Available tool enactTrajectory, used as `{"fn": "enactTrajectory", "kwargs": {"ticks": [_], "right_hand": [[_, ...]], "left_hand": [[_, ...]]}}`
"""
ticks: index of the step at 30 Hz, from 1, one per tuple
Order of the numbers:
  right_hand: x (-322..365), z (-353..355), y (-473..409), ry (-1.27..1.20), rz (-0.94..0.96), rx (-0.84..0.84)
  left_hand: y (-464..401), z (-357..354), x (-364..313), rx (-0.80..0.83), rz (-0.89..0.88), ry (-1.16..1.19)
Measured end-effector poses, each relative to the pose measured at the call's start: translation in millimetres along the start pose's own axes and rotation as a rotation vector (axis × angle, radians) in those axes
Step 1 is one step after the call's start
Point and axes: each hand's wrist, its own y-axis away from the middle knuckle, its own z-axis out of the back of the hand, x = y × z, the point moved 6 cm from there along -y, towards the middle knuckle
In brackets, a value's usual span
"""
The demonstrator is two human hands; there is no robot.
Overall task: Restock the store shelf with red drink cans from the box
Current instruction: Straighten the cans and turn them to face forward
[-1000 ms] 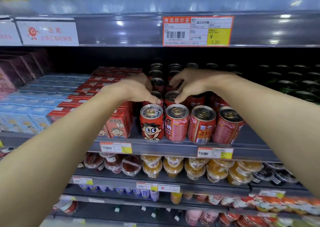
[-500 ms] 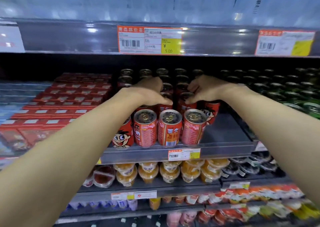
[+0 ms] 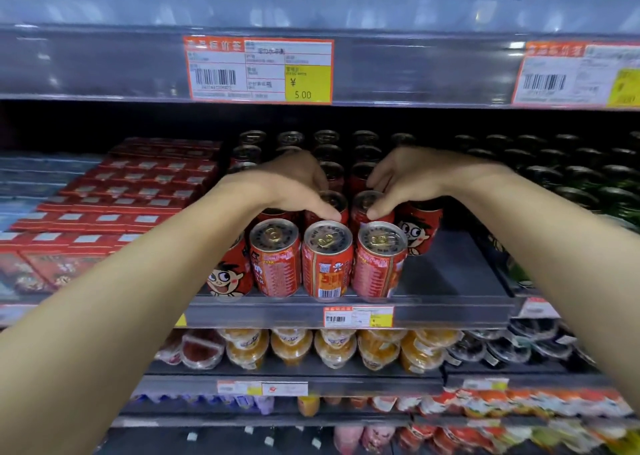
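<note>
Red drink cans with gold tops stand in rows on the grey shelf [image 3: 453, 278]. Three of them [image 3: 327, 264] line the front edge, and a fourth [image 3: 230, 276] shows a cartoon face beside my left forearm. My left hand [image 3: 291, 184] reaches over the second row, fingers curled over the can tops and thumb on a red can [image 3: 334, 200]. My right hand [image 3: 415, 177] mirrors it, thumb on the neighbouring can [image 3: 369, 200] and fingers over a can with a cartoon face [image 3: 420, 226]. No box is in view.
Flat red cartons [image 3: 138, 191] fill the shelf to the left, and dark green cans [image 3: 571, 170] fill it to the right. Bare shelf lies right of the front cans. A shelf edge with a price tag [image 3: 258, 70] hangs above. Fruit cups [image 3: 332, 350] sit one shelf down.
The view has shifted right and closer. Both hands stay on the second-row cans, and the front row's rightmost can from a second ago is gone, leaving bare shelf there.
</note>
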Motion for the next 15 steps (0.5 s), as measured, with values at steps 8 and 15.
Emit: {"fn": "enactTrajectory", "kwargs": {"ticks": [8, 15], "right_hand": [[4, -1, 10, 0.009, 0.039, 0.022], [-9, -6, 17, -0.162, 0.046, -0.032]], "left_hand": [[8, -1, 0, 0.029, 0.012, 0.026], [14, 4, -5, 0.013, 0.012, 0.023]]}}
